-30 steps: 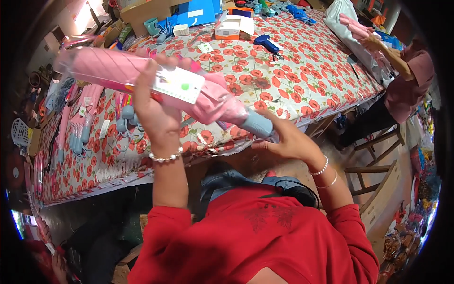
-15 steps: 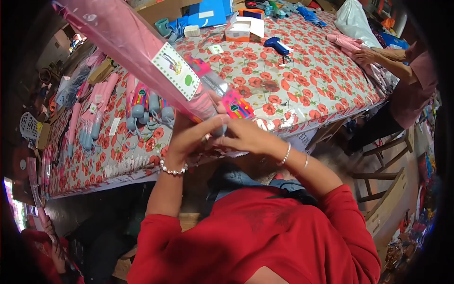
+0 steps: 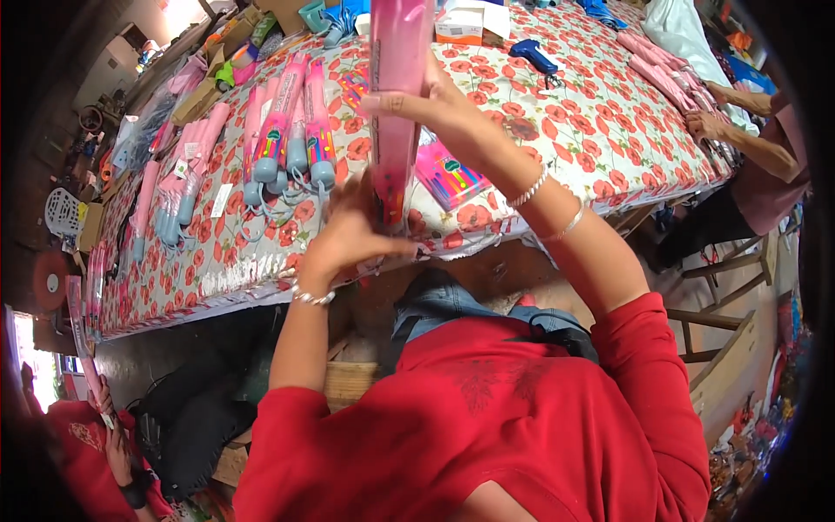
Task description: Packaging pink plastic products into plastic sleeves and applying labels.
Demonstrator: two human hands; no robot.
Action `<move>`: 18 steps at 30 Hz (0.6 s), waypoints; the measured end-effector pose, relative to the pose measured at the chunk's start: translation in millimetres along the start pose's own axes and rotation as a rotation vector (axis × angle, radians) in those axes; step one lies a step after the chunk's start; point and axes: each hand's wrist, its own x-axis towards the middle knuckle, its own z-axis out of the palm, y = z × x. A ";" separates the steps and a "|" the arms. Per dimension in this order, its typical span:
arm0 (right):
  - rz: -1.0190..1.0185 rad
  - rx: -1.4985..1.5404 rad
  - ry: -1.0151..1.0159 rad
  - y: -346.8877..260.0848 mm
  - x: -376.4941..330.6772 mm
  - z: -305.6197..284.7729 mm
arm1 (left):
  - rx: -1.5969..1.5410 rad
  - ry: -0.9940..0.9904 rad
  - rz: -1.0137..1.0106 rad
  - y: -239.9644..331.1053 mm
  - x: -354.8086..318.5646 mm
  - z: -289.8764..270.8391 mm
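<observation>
Poppy-printed cloth covers the long surface (image 3: 609, 122) that fills the upper half of the frame, its near edge running just above the person's lap. Upright in the centre top of the frame stands a long pink packaged item (image 3: 396, 104), its long axis almost vertical and its top cut off by the upper edge. The right hand (image 3: 435, 104) wraps around its middle, fingers closed on it from the right side. The left hand (image 3: 348, 239) sits directly below, at the lower end of the package, fingers curled against it; whether they fully clamp it cannot be told. So the package runs from the left hand upward through the right one, and the left hand is nearer its bottom end.

On the surface to the left lie rows of similar pink packages (image 3: 287, 130), and a small flat pink pack (image 3: 448, 174) lies just right of the held one. A blue glue gun (image 3: 532, 56) rests farther up. Another person's arm (image 3: 739, 143) works at the right edge.
</observation>
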 end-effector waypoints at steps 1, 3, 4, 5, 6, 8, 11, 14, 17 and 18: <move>0.000 0.005 -0.001 -4.2 1.8 4.8 | -0.304 0.052 -0.028 -2.9 -13.3 -6.8; -0.011 -0.060 -0.065 -14.0 -0.8 19.2 | -0.797 0.414 0.123 15.5 -21.2 -22.7; -0.010 -0.090 -0.095 -18.4 -9.6 29.4 | -1.016 0.506 0.264 21.9 -14.0 -34.5; -0.009 -0.122 -0.124 -19.4 -18.4 38.3 | -1.235 0.598 0.408 27.5 -5.5 -45.1; -0.012 -0.124 -0.120 -18.2 -21.0 42.1 | -1.159 0.709 0.284 41.7 0.9 -58.8; -0.269 -0.351 -0.105 -10.4 -26.4 52.6 | -1.070 0.823 0.163 64.1 6.3 -76.9; -0.477 -0.574 -0.104 -2.0 -36.0 53.4 | -1.270 0.829 0.337 69.9 9.6 -84.4; -0.249 -0.567 -0.193 17.2 -67.6 32.0 | -1.360 0.942 0.323 48.7 1.9 -104.4; 0.028 -0.272 -0.262 18.8 -100.9 9.6 | -1.499 0.964 0.355 23.5 -1.8 -123.2; 0.029 -0.272 -0.266 14.4 -106.9 3.9 | -1.543 0.907 0.383 14.2 -2.7 -126.8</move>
